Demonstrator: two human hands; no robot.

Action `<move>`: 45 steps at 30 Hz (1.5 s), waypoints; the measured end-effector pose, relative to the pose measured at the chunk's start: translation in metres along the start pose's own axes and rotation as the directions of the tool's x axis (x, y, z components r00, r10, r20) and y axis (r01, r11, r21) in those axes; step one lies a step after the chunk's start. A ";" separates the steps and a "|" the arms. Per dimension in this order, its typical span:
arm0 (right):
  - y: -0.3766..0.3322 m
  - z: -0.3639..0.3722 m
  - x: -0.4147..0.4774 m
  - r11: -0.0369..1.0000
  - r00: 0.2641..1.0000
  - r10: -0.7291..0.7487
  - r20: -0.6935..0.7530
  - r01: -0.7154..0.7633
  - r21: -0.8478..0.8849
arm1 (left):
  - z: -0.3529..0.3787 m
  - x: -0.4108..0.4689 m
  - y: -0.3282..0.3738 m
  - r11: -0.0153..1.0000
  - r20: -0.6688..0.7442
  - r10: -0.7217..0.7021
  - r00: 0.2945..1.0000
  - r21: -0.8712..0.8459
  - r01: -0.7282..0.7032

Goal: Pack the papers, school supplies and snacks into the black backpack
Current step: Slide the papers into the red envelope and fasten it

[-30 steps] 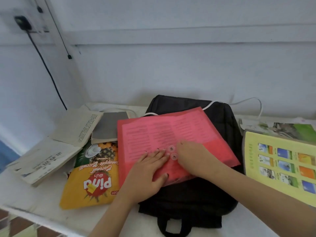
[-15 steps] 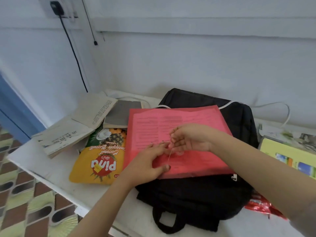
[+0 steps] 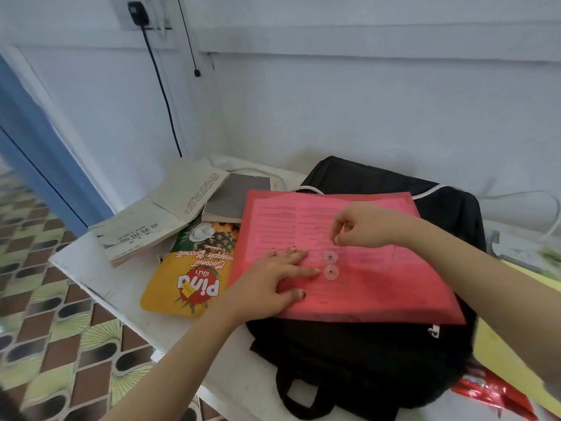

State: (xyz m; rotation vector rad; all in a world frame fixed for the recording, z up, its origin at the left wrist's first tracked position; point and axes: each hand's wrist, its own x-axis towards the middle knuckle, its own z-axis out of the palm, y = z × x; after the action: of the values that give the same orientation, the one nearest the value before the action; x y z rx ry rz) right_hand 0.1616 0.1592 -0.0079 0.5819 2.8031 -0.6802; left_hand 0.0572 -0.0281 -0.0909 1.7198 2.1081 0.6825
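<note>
A black backpack (image 3: 364,360) lies flat on the white table (image 3: 103,284). A red translucent folder (image 3: 379,287) with printed papers inside rests on top of it. My left hand (image 3: 267,287) lies flat on the folder's left part, fingers spread, beside two round clasp buttons (image 3: 330,264). My right hand (image 3: 364,226) hovers just above the buttons with thumb and fingertips pinched together, as on the thin closure string, which barely shows. A yellow Pina biscuit bag (image 3: 188,281) lies left of the folder, partly under it.
An open old book (image 3: 158,220) and a grey notebook (image 3: 233,199) lie at the back left. A yellow booklet (image 3: 516,360) and a red snack wrapper (image 3: 491,393) sit right of the backpack. The table edge drops to tiled floor on the left. White cable (image 3: 516,196) runs along the wall.
My right hand has lifted off the folder and moved up past the buttons with fingers pinched. My left hand stays flat on the folder. The view has swung left.
</note>
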 end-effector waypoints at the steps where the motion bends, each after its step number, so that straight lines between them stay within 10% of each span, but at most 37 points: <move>1: 0.000 0.000 0.001 0.995 0.999 -0.043 -0.029 0.040 -0.092 | 0.000 0.000 0.000 1.000 -0.010 -0.005 1.000 -0.005 0.005; 9: 0.003 0.007 0.015 0.928 0.979 -0.192 -0.061 0.161 -0.337 | 0.009 0.002 0.003 1.000 -0.131 -0.015 0.991 0.019 0.017; 34: 0.036 0.027 0.023 0.989 0.976 -0.128 -0.174 0.114 -0.090 | 0.020 0.002 0.008 0.959 -0.038 -0.034 0.999 0.280 0.044; 45: 0.029 0.046 -0.040 0.901 0.925 -0.325 -0.199 0.239 -0.361 | 0.019 0.002 0.004 0.986 -0.077 -0.049 0.996 0.154 0.061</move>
State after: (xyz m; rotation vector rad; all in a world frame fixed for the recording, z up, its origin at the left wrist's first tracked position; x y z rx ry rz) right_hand 0.2143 0.1476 -0.0482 0.2075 3.1829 -0.1688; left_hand 0.0704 -0.0230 -0.1047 1.7328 2.3058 0.5859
